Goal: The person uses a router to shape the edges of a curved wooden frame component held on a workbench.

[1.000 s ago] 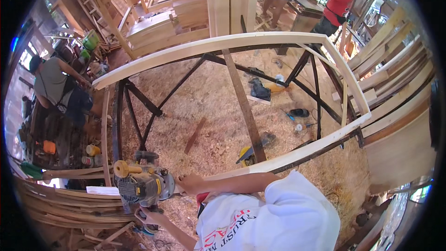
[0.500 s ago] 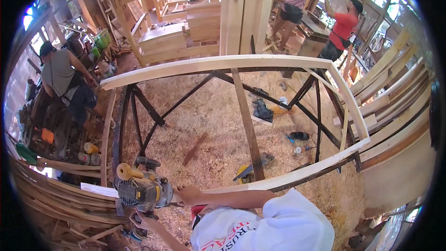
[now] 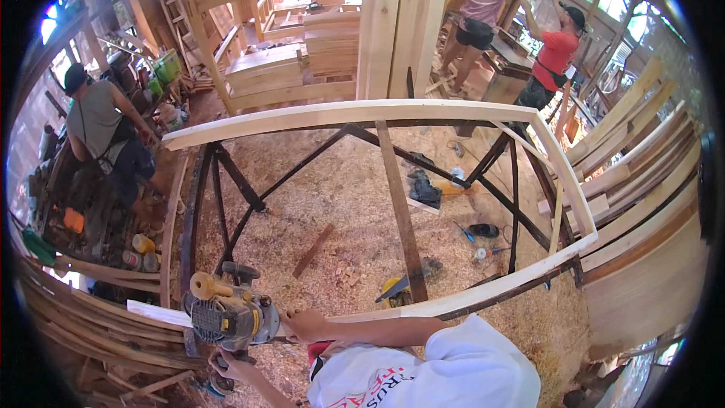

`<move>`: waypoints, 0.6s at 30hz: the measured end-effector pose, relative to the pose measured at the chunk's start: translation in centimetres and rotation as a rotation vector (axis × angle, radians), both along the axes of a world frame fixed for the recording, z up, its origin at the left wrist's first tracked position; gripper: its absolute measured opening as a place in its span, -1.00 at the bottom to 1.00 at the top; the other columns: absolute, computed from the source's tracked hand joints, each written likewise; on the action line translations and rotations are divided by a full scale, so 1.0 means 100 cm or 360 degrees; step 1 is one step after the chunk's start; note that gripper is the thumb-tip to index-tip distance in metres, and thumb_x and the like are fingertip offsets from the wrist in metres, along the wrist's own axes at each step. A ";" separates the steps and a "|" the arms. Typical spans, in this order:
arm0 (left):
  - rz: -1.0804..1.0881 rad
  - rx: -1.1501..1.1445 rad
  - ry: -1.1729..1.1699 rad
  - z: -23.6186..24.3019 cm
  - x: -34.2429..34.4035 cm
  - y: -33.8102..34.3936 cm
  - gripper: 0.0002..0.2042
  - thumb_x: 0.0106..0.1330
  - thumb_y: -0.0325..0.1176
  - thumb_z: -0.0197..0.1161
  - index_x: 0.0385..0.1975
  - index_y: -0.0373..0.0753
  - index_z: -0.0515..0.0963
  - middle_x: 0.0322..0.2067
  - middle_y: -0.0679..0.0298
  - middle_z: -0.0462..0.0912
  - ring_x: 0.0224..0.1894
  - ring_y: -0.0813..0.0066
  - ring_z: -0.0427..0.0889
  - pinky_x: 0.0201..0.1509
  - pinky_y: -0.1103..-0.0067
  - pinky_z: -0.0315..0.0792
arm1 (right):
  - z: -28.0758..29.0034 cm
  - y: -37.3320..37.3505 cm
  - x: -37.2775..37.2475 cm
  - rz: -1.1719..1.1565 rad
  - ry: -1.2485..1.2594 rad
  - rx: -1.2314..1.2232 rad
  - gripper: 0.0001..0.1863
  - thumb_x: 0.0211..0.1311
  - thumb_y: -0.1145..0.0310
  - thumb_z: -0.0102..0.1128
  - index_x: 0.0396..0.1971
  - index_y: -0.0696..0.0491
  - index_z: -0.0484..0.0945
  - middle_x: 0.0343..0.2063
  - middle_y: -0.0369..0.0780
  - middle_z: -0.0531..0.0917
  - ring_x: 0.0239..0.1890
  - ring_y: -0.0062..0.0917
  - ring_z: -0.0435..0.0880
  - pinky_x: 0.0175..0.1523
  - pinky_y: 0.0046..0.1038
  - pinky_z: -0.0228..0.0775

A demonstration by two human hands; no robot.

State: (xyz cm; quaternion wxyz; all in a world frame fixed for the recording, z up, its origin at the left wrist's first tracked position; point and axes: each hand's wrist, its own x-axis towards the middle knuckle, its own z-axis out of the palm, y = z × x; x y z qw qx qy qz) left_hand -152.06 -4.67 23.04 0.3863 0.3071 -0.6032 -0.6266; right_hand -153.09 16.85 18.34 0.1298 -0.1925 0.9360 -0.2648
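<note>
Router (image 3: 229, 323), dark-bodied with yellow trim and a tan round knob, is at the lower left of my view, by the left end of the pale wooden strip (image 3: 445, 301) that runs along the near side of a dark frame (image 3: 296, 164); its grey base end faces right. My left hand (image 3: 237, 371) is at its lower side, fingers curled around a dark knob there. My right hand (image 3: 306, 326) lies just right of the base, close over the strip, fingers bent; I cannot tell whether they pinch anything. My right arm reaches across from the sleeve of my white shirt (image 3: 476, 366). Right of my hands, a saw (image 3: 393, 288) lies near the lower end of a brown crossbar (image 3: 399, 204) that spans the frame. Wood shavings (image 3: 343, 204) cover the floor inside it, with a loose brown stick (image 3: 313, 251) among them. Long boards (image 3: 642, 189) are stacked at the right, and curved slats (image 3: 91, 336) at the lower left. A co-worker in a grey sleeveless top (image 3: 98, 125) bends at the left.
</note>
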 end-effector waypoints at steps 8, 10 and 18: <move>-0.0050 0.0034 -0.0050 0.006 0.002 0.002 -0.62 0.33 -0.23 0.37 -0.06 -0.39 0.47 -0.14 0.06 0.56 -0.21 0.20 0.50 -0.18 0.25 0.45 | 0.006 0.000 -0.001 0.0025 -0.0049 -0.0003 -0.12 0.09 0.02 0.40 0.32 0.19 0.25 -0.09 -0.01 0.61 -0.10 -0.10 0.68 -0.12 -0.09 0.59; -0.0048 0.0034 -0.0010 0.003 0.002 0.001 -0.61 0.32 -0.22 0.37 -0.06 -0.39 0.47 -0.15 0.07 0.55 -0.21 0.21 0.50 -0.19 0.25 0.44 | 0.009 0.001 -0.002 0.0018 -0.0124 0.0013 -0.20 0.09 0.01 0.40 0.23 0.14 0.33 -0.07 -0.02 0.61 -0.08 -0.10 0.68 -0.11 -0.09 0.60; -0.0142 -0.0057 -0.0071 0.011 0.004 0.004 -0.72 0.35 -0.22 0.31 -0.19 -0.31 0.49 -0.28 0.19 0.54 -0.28 0.31 0.46 -0.24 0.34 0.42 | 0.005 0.000 -0.002 0.0010 -0.0110 -0.0008 -0.30 0.09 0.01 0.39 0.13 0.11 0.40 -0.07 -0.03 0.61 -0.07 -0.10 0.68 -0.10 -0.09 0.61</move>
